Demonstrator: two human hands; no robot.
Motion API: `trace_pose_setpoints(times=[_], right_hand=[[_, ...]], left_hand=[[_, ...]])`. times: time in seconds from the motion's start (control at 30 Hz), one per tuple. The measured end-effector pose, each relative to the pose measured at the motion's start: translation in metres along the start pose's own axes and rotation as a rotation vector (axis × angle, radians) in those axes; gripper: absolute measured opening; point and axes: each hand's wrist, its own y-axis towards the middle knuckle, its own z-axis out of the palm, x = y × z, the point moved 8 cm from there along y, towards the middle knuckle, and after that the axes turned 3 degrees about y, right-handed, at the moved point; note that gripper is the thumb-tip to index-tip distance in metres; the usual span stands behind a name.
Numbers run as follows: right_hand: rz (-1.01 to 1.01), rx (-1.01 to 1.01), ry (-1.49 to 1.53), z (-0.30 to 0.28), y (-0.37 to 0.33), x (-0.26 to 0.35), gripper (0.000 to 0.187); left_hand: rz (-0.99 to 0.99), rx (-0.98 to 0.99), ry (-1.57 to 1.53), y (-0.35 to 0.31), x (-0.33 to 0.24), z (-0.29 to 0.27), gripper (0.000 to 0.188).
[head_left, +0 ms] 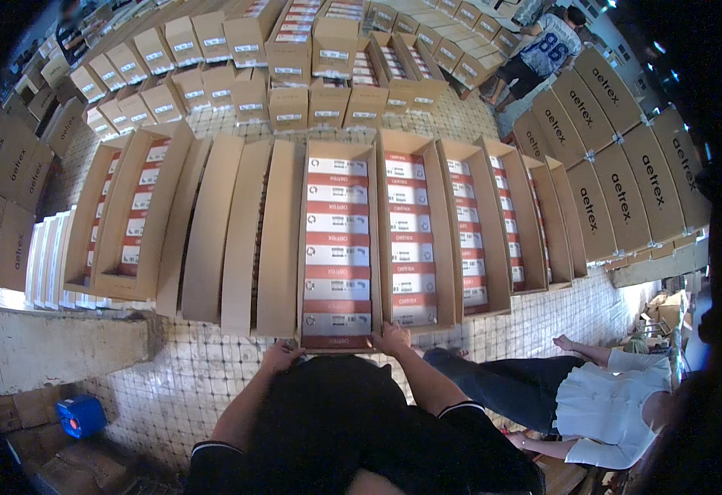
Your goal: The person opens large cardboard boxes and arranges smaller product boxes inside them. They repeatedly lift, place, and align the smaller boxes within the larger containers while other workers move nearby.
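A long open cardboard carton (375, 239) stands directly in front of me, filled with a row of red and white shoe boxes (336, 252). My left hand (279, 356) is closed at its near left corner. At the near right corner, my right hand (392, 338) has its fingers closed on the carton's edge, beside the neighbouring carton (448, 264). Both forearms reach forward from my body. The fingertips are partly hidden against the cardboard.
More open cartons stand in line to the left (167, 214) and right (493, 247). Stacked closed cartons (616, 181) rise at the right. A person in a light top (608, 404) is close on my right; another person (542, 54) stands farther back. A blue container (80, 417) sits lower left.
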Motion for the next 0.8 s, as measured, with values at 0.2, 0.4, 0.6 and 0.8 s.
trace_pose_setpoints(times=[0.2,0.4,0.6,0.8], right_hand=[[-0.024,-0.015,-0.047,0.002,0.004,-0.003,0.059],[0.052,0.061,-0.009,0.015,0.008,-0.009,0.053],[0.090,0.013,0.011,0.022,0.013,-0.010,0.047],[0.093,0.056,0.022,0.026,0.007,-0.007,0.043]], left_hand=[[0.186,0.053,0.015,0.025,0.005,0.015,0.055],[0.237,0.024,0.042,0.039,0.007,0.012,0.058],[0.308,0.148,0.306,0.043,-0.031,0.006,0.063],[0.273,0.202,0.486,0.039,-0.032,0.006,0.063]])
